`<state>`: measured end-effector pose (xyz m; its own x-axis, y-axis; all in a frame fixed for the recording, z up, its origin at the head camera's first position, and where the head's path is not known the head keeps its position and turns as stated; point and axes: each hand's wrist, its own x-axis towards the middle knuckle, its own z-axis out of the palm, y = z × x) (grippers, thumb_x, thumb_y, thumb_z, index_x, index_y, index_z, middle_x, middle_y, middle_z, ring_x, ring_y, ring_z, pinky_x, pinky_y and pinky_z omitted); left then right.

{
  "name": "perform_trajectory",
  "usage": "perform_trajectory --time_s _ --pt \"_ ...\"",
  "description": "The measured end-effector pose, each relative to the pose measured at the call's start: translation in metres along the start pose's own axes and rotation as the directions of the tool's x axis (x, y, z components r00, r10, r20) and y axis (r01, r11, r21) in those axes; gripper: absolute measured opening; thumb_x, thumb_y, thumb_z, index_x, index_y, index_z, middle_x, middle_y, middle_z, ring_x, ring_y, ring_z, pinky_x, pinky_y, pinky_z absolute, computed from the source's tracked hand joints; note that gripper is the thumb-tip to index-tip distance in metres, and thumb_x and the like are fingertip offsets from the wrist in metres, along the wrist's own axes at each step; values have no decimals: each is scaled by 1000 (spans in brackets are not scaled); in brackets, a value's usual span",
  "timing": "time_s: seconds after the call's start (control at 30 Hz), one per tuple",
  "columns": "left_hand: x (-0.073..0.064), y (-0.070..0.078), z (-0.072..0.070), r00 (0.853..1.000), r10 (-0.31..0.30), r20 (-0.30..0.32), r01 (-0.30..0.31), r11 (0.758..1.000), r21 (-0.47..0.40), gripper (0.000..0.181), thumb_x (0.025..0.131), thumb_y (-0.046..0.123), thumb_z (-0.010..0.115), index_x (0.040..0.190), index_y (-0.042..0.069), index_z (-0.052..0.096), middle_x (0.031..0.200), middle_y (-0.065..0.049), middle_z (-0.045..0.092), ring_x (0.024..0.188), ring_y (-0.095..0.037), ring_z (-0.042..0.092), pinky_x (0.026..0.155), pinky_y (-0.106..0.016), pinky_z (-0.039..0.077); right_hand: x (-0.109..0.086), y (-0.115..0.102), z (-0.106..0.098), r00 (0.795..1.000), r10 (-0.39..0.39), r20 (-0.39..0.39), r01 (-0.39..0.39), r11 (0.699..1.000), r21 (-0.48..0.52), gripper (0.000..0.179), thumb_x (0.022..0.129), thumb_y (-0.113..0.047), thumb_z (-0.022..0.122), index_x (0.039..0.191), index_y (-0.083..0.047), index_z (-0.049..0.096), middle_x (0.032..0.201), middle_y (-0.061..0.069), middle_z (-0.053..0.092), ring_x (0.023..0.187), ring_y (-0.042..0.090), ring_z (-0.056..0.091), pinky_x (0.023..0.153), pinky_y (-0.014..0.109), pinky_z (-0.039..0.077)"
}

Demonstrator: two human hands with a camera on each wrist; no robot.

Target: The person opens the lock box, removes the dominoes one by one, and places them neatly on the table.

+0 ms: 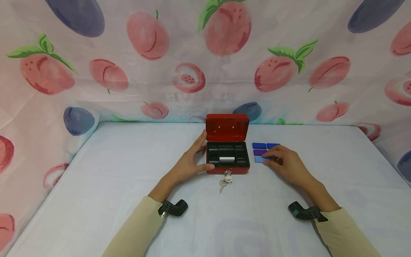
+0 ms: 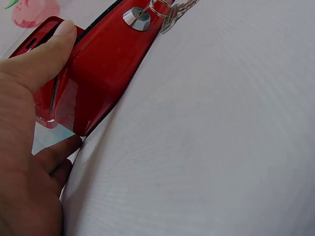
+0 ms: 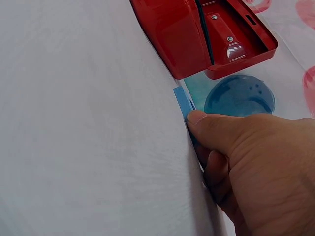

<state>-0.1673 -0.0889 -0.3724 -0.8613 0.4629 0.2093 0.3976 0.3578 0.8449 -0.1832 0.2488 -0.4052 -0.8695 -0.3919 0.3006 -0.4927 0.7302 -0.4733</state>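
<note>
A red cash box (image 1: 228,171) stands on the table with its lid (image 1: 227,127) raised and a black compartment tray (image 1: 212,147) inside. One white block (image 1: 227,159) lies in the tray. My left hand (image 1: 187,162) grips the box's left side, thumb over the front corner and fingers along the side wall. To the right of the box, my right hand (image 1: 290,166) pinches a light blue block (image 3: 182,101) between thumb and fingers, low at the tabletop. Beside those fingertips are a purple block (image 1: 259,152) and two dark blue blocks (image 1: 259,145), partly covered by the hand.
Keys (image 1: 222,184) hang from the lock (image 1: 227,172) on the box's front, one of them inserted. The table (image 1: 240,221) has a white cover. Behind it hangs a fruit-print cloth (image 1: 189,39). Each wrist wears a black camera mount (image 1: 173,207).
</note>
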Motion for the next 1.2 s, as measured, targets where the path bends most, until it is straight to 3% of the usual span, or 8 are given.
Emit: perform_trajectory --time_s 1.2 --pt "0 -1 0 1000 0 1 0 1000 7 96 74 17 73 144 15 7 149 -2 7 123 -27 36 103 -46 20 -1 0 0 1000 -21 -17 21 1000 -2 17 78 -14 69 95 -15 69 88 -5 54 73 8 50 60 23 44"
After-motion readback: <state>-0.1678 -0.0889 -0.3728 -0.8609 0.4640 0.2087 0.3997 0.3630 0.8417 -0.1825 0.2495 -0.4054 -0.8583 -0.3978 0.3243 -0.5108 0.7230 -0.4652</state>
